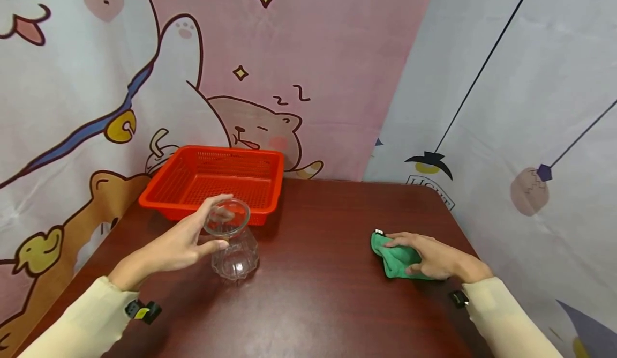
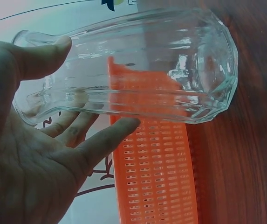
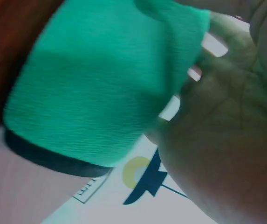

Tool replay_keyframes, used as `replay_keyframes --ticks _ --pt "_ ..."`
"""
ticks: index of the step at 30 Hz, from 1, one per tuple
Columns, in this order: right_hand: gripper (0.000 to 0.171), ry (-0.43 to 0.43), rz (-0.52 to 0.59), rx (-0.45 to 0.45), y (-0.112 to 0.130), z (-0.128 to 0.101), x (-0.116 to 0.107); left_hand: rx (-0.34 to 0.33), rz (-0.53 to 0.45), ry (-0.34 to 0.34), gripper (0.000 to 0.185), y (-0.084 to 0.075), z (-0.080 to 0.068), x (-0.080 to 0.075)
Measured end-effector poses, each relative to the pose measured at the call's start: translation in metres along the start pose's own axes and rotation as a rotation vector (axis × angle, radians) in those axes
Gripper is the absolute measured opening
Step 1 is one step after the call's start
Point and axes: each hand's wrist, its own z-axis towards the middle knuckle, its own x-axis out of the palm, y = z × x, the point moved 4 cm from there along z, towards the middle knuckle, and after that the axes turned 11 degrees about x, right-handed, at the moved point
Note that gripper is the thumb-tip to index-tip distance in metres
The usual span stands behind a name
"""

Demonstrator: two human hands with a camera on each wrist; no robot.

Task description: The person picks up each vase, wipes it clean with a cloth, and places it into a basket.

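Note:
A clear glass vase [image 1: 236,256] with a flared rim and faceted sides stands at the left-centre of the table. My left hand [image 1: 190,243] is round its neck, thumb on the near side and fingers behind. In the left wrist view the thumb overlaps the neck of the glass vase [image 2: 138,70], and one finger reaches along its side. Over at the right, my right hand [image 1: 431,256] holds a green cloth [image 1: 392,259] with a small white tag, thumb and fingers bent over it. The green cloth [image 3: 91,88] hides most of the fingertips in the right wrist view.
Behind the vase, a red-orange plastic basket [image 1: 277,186] with perforated sides sits at the back left of the dark brown table [image 1: 308,304]. A printed cartoon curtain [image 1: 337,79] hangs along the table's back and sides.

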Motion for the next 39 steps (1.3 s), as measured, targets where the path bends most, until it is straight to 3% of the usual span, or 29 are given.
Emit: replay_keyframes --ticks 4,8,14,24,33,39 --pt "0.065 -0.049 0.015 0.003 0.008 0.001 -0.009 -0.006 -0.010 -0.003 0.098 -0.001 0.002 -0.001" --pt "0.059 -0.159 0.034 -0.021 0.024 0.009 -0.015 0.003 0.016 -0.013 0.099 -0.002 0.003 -0.003" --pt "0.060 -0.329 0.073 -0.025 0.052 0.030 -0.016 0.004 0.021 -0.017 0.102 -0.002 0.006 -0.006" --pt "0.065 -0.485 0.110 -0.013 0.088 0.069 -0.013 0.017 0.106 -0.032 0.103 -0.002 0.005 -0.004" --pt "0.071 -0.512 0.090 0.002 0.115 0.105 -0.012 -0.010 0.026 -0.015 0.102 -0.001 0.002 0.000" --pt "0.076 -0.491 0.054 0.003 0.131 0.131 -0.011 0.000 0.060 -0.029 0.103 -0.001 0.001 0.002"
